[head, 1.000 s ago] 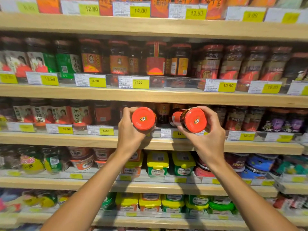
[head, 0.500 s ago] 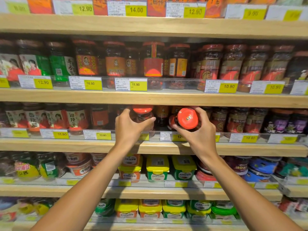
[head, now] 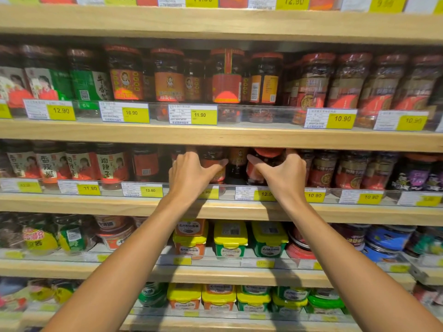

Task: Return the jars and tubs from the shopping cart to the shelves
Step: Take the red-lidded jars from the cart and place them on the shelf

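Observation:
Two dark sauce jars with red lids stand inside the third shelf (head: pixel 220 207) from the top, behind its clear front rail. My left hand (head: pixel 191 171) grips the left jar (head: pixel 213 161), thumb stretched across its front. My right hand (head: pixel 282 173) grips the right jar (head: pixel 266 159), whose red lid shows just under the shelf board above. Both jars stand upright among other jars; their bottoms are hidden by my hands and the rail. The shopping cart is out of view.
Rows of sauce jars (head: pixel 225 77) fill the shelf above and both sides of my hands. Yellow-lidded tubs (head: pixel 230 238) sit on the shelf below. Yellow price tags (head: pixel 203 115) line each wooden shelf edge.
Both hands pushed their red-lidded jars from in front of the shelf edge into the shelf and turned them upright. The camera has moved closer.

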{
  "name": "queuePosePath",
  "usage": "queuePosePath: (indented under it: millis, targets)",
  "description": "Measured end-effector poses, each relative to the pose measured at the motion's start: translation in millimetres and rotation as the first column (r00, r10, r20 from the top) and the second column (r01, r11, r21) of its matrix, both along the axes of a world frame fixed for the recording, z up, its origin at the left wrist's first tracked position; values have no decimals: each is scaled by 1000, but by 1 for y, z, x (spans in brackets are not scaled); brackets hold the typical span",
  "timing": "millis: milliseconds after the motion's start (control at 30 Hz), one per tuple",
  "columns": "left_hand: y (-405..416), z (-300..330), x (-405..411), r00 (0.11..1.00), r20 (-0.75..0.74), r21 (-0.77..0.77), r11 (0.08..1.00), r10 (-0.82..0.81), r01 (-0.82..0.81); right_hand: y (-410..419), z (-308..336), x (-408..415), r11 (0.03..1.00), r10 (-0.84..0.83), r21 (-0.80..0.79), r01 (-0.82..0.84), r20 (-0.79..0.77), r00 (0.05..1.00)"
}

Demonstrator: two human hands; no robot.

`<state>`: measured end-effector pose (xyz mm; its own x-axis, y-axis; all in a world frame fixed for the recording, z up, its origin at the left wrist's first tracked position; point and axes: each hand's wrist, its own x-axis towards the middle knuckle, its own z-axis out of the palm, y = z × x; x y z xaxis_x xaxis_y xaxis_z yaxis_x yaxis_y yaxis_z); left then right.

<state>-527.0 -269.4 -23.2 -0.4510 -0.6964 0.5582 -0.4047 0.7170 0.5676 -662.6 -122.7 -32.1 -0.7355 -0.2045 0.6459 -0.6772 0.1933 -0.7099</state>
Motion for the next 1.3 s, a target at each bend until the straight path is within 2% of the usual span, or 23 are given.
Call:
queuePosePath:
  millis: [133, 300, 433, 800, 933, 1033, 1167, 1300]
  targets:
    - [1, -5, 14, 999, 24, -26, 999, -44, 44, -8, 9, -5, 993, -20, 115, 8, 104, 994]
    - [-4, -14, 24, 996, 83, -63, 998, -22, 27, -12, 12, -6, 949, -44, 316, -5, 147, 988]
    - [-8, -18, 23, 995, 97, -49, 998, -25, 30, -11, 13, -6, 914, -77, 405, 5, 162, 984]
    - [-7, -19, 30, 989, 145, -123, 992, -18, 36, -5, 9, 4, 922, -74, 379, 79, -28, 997]
    - [-10, -31, 57, 983, 51, -202, 962, -176, 183, 13, -1, 26, 909, -56, 404, 100, -119, 991]
    - [-6, -39, 73, 959, 38, -239, 930, -280, 281, 32, -14, 40, 918, 47, 397, 15, -146, 988]
    - [10, -50, 77, 879, 171, -271, 836, -446, 477, 64, -33, 52, 908, 146, 417, -44, -216, 965]
    - [31, -63, 59, 766, 301, -307, 703, -568, 642, 102, -54, 51, 856, 139, 517, 17, -261, 955]
